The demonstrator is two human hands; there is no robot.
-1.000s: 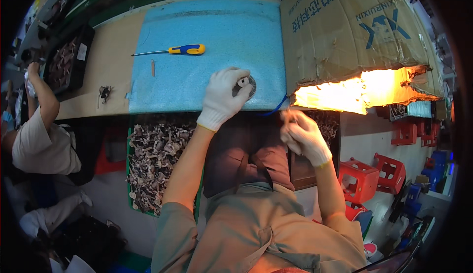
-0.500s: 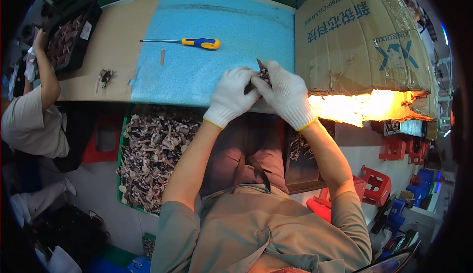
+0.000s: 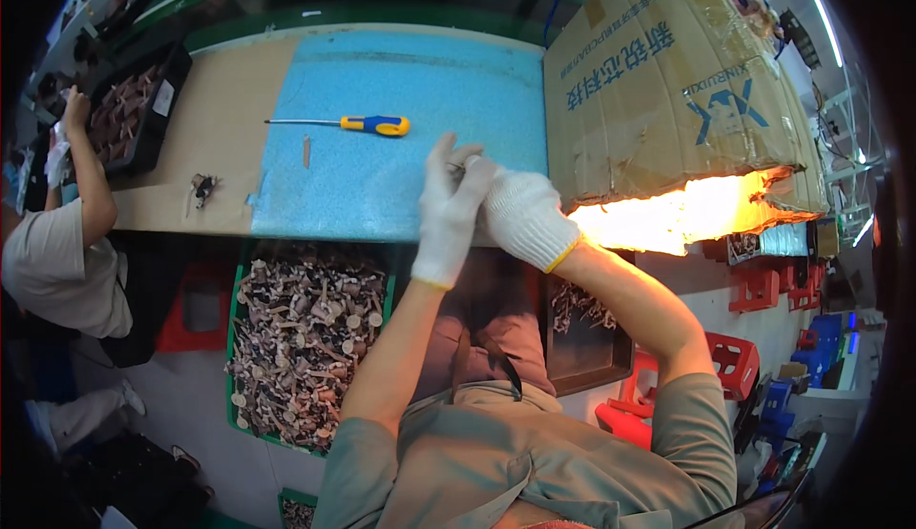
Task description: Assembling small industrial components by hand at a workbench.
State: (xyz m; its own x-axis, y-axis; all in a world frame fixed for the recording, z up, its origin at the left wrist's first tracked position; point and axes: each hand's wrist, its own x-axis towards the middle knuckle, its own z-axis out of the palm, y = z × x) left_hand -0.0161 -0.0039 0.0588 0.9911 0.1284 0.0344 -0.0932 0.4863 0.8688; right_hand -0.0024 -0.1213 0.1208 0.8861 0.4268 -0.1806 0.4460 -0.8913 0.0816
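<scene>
Both hands wear white knit gloves and meet over the near edge of the blue foam mat [image 3: 382,186]. My left hand [image 3: 446,219] is raised with its fingers bent inward, closed about a small dark piece mostly hidden by the gloves. My right hand [image 3: 523,212] presses against it from the right, its fingers closed at the same spot; what it grips cannot be made out. Beyond them, a yellow-and-blue screwdriver [image 3: 375,125] lies on the mat, its shaft pointing left. A thin brownish strip [image 3: 306,151] rests below that shaft.
A cardboard box [image 3: 658,100] stands at the right, brightly lit under its torn edge. Left on the table lies a small dark part [image 3: 203,188]. Below is a green-rimmed crate [image 3: 232,348] of small parts; a dark tray [image 3: 592,348] sits right of my legs. A co-worker [image 3: 67,262] works far left.
The view has shifted, so the table sits lower. My left hand has turned more upright, and my right hand has come in beside it; the piece that stuck up between them is now hidden.
</scene>
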